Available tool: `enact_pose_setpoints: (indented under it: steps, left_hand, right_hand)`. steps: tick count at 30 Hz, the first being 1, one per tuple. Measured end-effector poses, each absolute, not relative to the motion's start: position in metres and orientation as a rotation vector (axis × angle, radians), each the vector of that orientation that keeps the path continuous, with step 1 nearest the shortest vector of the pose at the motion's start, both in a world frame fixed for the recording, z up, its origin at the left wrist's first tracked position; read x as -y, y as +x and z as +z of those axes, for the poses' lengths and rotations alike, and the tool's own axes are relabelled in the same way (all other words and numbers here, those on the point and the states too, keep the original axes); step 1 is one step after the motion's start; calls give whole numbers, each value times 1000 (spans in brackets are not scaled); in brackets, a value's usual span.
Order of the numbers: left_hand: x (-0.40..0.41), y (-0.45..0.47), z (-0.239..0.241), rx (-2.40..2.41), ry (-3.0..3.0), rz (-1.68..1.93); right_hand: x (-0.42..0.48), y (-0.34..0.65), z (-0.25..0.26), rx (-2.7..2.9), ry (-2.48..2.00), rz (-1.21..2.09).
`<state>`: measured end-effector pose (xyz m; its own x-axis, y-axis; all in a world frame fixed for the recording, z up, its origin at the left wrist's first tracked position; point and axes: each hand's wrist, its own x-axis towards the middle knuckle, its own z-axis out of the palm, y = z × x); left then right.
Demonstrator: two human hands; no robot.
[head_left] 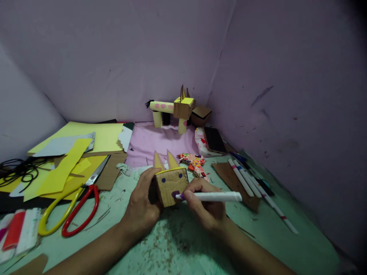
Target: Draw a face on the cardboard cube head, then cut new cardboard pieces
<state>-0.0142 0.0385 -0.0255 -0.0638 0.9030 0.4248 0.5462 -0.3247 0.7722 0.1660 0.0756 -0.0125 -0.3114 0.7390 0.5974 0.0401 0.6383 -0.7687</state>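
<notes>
My left hand (144, 204) grips a small cardboard box head (169, 187) from its left side. The box has two pointed ears, a yellow top edge, two dark round eyes and a purple patch low on its front. Between the fingers of my right hand (207, 204) is a white marker (219, 196), lying nearly level. Its purple tip touches the patch on the cardboard. Right behind the box lie pieces covered in colourful patterned paper (194, 161).
At the back stands a cardboard animal (163, 107) with a spotted body. Scissors (83, 194), yellow paper (57, 170) and black cord (21, 168) lie left. Several white markers (242, 178) rest partly on a cardboard scrap (226, 172) at right, below a phone (214, 140). Walls rise behind and right.
</notes>
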Motion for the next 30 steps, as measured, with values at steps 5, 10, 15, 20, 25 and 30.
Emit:
enact_pose_setpoints:
  steps: [5,10,15,20,25,30]
  left_hand:
    - [-40,-14,-27,-1551,1848,1352]
    - [-40,-14,-27,-1579,1810,1334]
    - [-41,-15,-29,-1589,1611,1313]
    - [-42,-14,-29,-1568,1523,1323]
    - [-41,-14,-27,-1575,1539,1312]
    - [-42,-13,-25,-1561,1531,1345]
  right_hand:
    - [-75,165,-10,1757,-635,810]
    - [-76,165,-16,1566,-679,915]
    - [-83,168,-21,1223,-739,972]
    - [-79,167,-17,1494,-736,830]
    - [-77,164,-15,1679,-684,746]
    - [-79,164,-17,1702,-728,744]
